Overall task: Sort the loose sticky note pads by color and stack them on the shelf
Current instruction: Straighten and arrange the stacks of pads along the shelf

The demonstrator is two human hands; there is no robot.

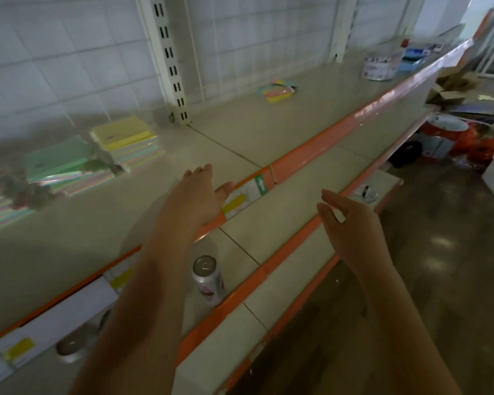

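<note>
On the top shelf (240, 132), stacks of sticky note pads stand at the left: one topped yellow (123, 135), one topped green (57, 161), and a striped stack (0, 206) cut off by the frame's left edge. A small loose pile of mixed-colour pads (277, 89) lies farther right on the same shelf. My left hand (197, 192) reaches over the shelf's orange front edge with straight fingers and holds nothing. My right hand (348, 218) hovers lower, in front of the shelves, fingers loosely curled and empty.
A white tub (382, 64) and blue packs (417, 52) sit at the top shelf's far right. A drink can (208, 277) stands on the lower shelf under my left arm. Boxes, a red bag (488, 146) and clutter cover the floor at right.
</note>
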